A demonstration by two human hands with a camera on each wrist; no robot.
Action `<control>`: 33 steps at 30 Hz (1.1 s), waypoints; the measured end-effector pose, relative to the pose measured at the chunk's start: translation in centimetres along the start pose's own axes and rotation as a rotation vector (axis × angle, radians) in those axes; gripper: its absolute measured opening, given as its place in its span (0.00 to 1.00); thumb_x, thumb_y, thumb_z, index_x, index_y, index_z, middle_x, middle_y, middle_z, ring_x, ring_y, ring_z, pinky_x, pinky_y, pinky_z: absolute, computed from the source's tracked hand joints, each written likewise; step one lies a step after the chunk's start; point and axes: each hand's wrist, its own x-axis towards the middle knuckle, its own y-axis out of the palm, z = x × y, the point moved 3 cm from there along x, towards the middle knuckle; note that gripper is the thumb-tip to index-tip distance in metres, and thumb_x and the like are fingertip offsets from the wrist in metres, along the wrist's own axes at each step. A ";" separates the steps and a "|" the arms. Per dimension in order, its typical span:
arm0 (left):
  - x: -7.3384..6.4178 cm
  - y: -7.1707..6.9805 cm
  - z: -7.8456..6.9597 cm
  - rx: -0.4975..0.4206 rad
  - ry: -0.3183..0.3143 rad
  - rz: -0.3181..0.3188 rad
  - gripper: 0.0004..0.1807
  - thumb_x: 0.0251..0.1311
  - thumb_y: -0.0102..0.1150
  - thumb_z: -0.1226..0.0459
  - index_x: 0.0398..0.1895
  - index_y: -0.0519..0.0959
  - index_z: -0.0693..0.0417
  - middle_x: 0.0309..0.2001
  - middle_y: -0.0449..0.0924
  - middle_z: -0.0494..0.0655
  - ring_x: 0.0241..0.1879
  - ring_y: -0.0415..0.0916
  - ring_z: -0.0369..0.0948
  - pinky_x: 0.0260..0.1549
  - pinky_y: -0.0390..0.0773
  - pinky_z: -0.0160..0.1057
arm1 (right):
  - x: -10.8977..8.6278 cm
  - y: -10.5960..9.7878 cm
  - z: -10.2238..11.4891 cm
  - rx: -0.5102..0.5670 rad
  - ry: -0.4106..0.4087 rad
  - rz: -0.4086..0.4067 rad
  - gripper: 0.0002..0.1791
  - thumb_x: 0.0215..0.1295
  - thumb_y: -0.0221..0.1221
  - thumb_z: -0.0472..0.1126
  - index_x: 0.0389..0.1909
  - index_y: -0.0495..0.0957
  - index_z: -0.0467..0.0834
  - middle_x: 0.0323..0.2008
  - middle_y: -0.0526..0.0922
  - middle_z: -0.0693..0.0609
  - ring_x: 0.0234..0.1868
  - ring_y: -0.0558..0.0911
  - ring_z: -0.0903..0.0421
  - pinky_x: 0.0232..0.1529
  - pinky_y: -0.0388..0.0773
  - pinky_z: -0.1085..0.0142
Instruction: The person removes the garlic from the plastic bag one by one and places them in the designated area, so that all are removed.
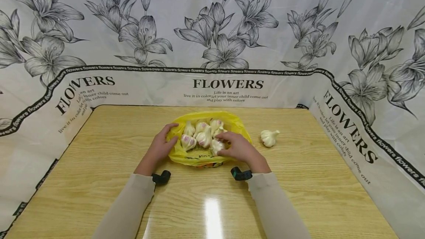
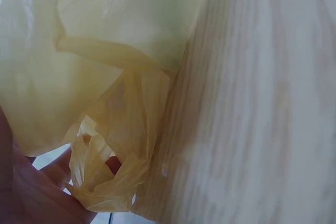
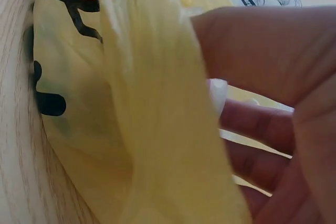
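A yellow plastic bag [image 1: 232,120] lies open on the table, with several white, purple-streaked garlic bulbs [image 1: 203,138] inside. At the bag's left rim, my left hand [image 1: 161,145] holds the plastic between thumb and fingers. In the left wrist view, that hand [image 2: 39,195] is partly hidden behind the crumpled bag handle [image 2: 110,182]. My right hand [image 1: 240,148] reaches over the right side and grips a garlic bulb [image 1: 216,146] at the bag's front right. From the right wrist, the bag wall [image 3: 157,114] hides most of that bulb and the fingertips.
Right of the bag, a single garlic bulb [image 1: 268,138] lies on the wooden table [image 1: 186,202]. White curtains [image 1: 229,91] with printed flowers and lettering enclose the back and both sides. Each wrist carries a black camera mount [image 1: 241,173].
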 end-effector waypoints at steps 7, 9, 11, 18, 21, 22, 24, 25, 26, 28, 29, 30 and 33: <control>0.0 0.0 0.0 -0.006 -0.007 0.004 0.25 0.70 0.49 0.58 0.69 0.64 0.40 0.71 0.63 0.54 0.67 0.64 0.54 0.62 0.68 0.56 | 0.1 0.4 0.2 -0.008 0.000 0.061 0.37 0.53 0.70 0.46 0.66 0.71 0.48 0.64 0.73 0.46 0.65 0.72 0.45 0.64 0.70 0.50; 0.0 0.1 0.1 -0.009 -0.007 0.005 0.25 0.70 0.49 0.58 0.69 0.64 0.40 0.71 0.63 0.54 0.67 0.65 0.54 0.61 0.69 0.56 | 0.1 0.5 0.3 -0.014 0.003 0.075 0.38 0.53 0.70 0.45 0.67 0.70 0.49 0.65 0.73 0.46 0.65 0.72 0.45 0.64 0.70 0.50; 0.0 0.1 0.1 -0.011 -0.008 0.005 0.25 0.70 0.49 0.58 0.69 0.64 0.40 0.71 0.63 0.54 0.66 0.65 0.54 0.61 0.69 0.56 | 0.1 0.6 0.4 -0.019 0.008 0.084 0.39 0.53 0.70 0.44 0.68 0.69 0.50 0.64 0.73 0.46 0.64 0.72 0.46 0.63 0.70 0.51; 0.0 0.1 0.1 -0.004 -0.012 0.005 0.25 0.70 0.49 0.58 0.69 0.63 0.39 0.71 0.63 0.53 0.66 0.65 0.53 0.61 0.69 0.56 | 0.1 0.8 0.4 -0.020 0.013 0.089 0.39 0.53 0.70 0.42 0.68 0.69 0.51 0.64 0.74 0.48 0.61 0.74 0.48 0.61 0.72 0.52; 0.0 0.0 0.1 0.002 -0.013 0.003 0.25 0.70 0.50 0.58 0.69 0.63 0.39 0.71 0.63 0.53 0.67 0.65 0.53 0.62 0.68 0.56 | 0.1 0.7 0.4 -0.027 0.003 0.079 0.39 0.52 0.70 0.43 0.68 0.69 0.51 0.63 0.75 0.48 0.60 0.75 0.48 0.60 0.72 0.52; 0.0 0.0 0.0 0.004 -0.012 0.004 0.25 0.70 0.49 0.57 0.69 0.63 0.39 0.71 0.63 0.53 0.67 0.65 0.53 0.62 0.68 0.56 | 0.0 0.6 0.4 -0.031 0.002 0.075 0.39 0.52 0.70 0.42 0.68 0.69 0.51 0.63 0.75 0.48 0.60 0.75 0.48 0.60 0.72 0.52; 0.0 0.0 0.0 0.007 -0.009 0.004 0.25 0.70 0.49 0.57 0.69 0.63 0.39 0.71 0.63 0.53 0.67 0.65 0.54 0.62 0.68 0.56 | 0.0 0.5 0.4 -0.032 0.000 0.069 0.39 0.52 0.70 0.43 0.68 0.69 0.52 0.63 0.75 0.48 0.60 0.75 0.48 0.60 0.72 0.52; -0.1 0.0 0.0 0.008 -0.008 0.004 0.25 0.70 0.49 0.57 0.69 0.63 0.39 0.71 0.63 0.53 0.67 0.65 0.54 0.62 0.68 0.57 | 0.0 0.4 0.4 -0.032 0.001 0.066 0.39 0.52 0.70 0.43 0.68 0.69 0.52 0.63 0.75 0.48 0.60 0.75 0.48 0.60 0.72 0.51; -0.1 0.0 0.0 0.010 -0.007 0.004 0.25 0.70 0.49 0.57 0.69 0.63 0.39 0.71 0.63 0.53 0.67 0.65 0.54 0.62 0.68 0.57 | 0.0 0.3 0.3 -0.032 0.003 0.061 0.40 0.52 0.71 0.43 0.68 0.69 0.52 0.63 0.75 0.48 0.60 0.75 0.48 0.59 0.73 0.51; -0.1 0.0 0.0 0.007 -0.002 0.005 0.25 0.70 0.49 0.57 0.69 0.63 0.40 0.71 0.63 0.53 0.67 0.65 0.54 0.62 0.68 0.57 | 0.0 0.3 0.3 -0.031 0.008 0.056 0.40 0.51 0.71 0.44 0.68 0.68 0.52 0.63 0.75 0.48 0.59 0.76 0.49 0.59 0.73 0.51; -0.1 0.0 0.0 0.004 0.000 0.005 0.25 0.70 0.49 0.58 0.69 0.63 0.40 0.71 0.63 0.54 0.67 0.64 0.54 0.62 0.68 0.57 | 0.0 0.2 0.2 -0.029 0.009 0.054 0.40 0.51 0.71 0.44 0.67 0.68 0.52 0.63 0.75 0.49 0.59 0.76 0.49 0.58 0.73 0.51; -0.1 0.0 0.0 0.002 0.001 0.004 0.25 0.70 0.49 0.58 0.69 0.63 0.40 0.71 0.63 0.54 0.67 0.64 0.54 0.62 0.68 0.57 | 0.0 0.1 0.2 -0.026 0.012 0.052 0.40 0.51 0.71 0.45 0.67 0.68 0.53 0.62 0.75 0.49 0.59 0.76 0.49 0.58 0.73 0.51; 0.0 0.0 0.0 -0.005 0.003 0.004 0.25 0.70 0.49 0.58 0.69 0.64 0.40 0.71 0.63 0.54 0.68 0.63 0.54 0.63 0.67 0.57 | -0.1 -0.1 0.3 -0.021 0.015 0.046 0.40 0.51 0.72 0.45 0.68 0.68 0.53 0.62 0.75 0.49 0.57 0.76 0.50 0.57 0.74 0.51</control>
